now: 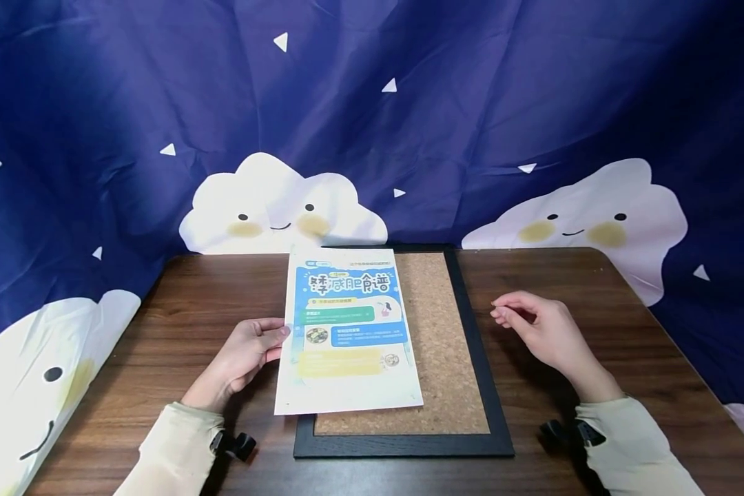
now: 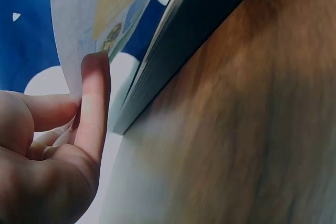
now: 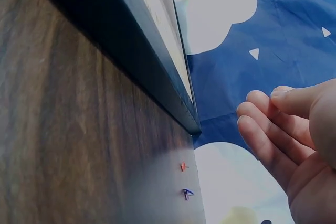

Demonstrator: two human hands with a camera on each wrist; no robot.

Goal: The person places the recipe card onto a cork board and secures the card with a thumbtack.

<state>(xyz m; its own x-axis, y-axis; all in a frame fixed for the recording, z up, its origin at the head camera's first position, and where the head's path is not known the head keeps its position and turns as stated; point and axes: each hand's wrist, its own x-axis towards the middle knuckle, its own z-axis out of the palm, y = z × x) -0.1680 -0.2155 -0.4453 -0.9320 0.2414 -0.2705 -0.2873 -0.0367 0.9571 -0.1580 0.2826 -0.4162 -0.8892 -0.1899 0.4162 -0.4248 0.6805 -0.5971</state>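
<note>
A printed sheet (image 1: 349, 334) is held by the left hand (image 1: 248, 351), its left edge pinched between the thumb and the fingers. The sheet is positioned over the left part of a cork board (image 1: 452, 344), and the left side of the board's black frame (image 1: 403, 446) is overlapped by it; the near side of the frame and a strip of cork along the right are left uncovered. In the left wrist view a gap can be seen between the sheet and the frame, and the paper is slightly bowed. The board is laid on a brown tabletop (image 1: 645, 344), with its far side by the tabletop's far edge. The right hand (image 1: 552, 331) is held to the right of the board, fingers close together and gently bent, thumb near the index fingertip; whether the two touch cannot be told. A red pin (image 3: 184, 167) and a blue pin (image 3: 187, 194) are seen near the tabletop's far edge, beyond the board's far right corner. Beyond that edge, a dark blue curtain (image 1: 434, 138) is hung, printed with smiling clouds and white triangles.
</note>
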